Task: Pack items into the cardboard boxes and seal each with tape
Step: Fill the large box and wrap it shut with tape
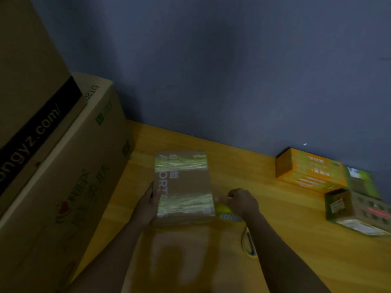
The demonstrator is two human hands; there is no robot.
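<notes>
A small brown cardboard box point(186, 185) with white lettering lies on the wooden table point(264, 208). Two shiny bands of clear tape cross its top, one at the far end and one near the front. My left hand point(148, 201) rests against the box's left side with straight fingers. My right hand point(241, 200) grips a yellow tape dispenser point(225, 211) at the box's right front corner, on the near tape band. A yellow utility knife point(249, 244) lies on the table just under my right forearm.
Two large stacked cardboard cartons point(63, 166) fill the left side. An orange box point(309, 168) stands at the back right by the blue wall, with an open small box point(340, 205) and flat packaging point(372, 210) beside it.
</notes>
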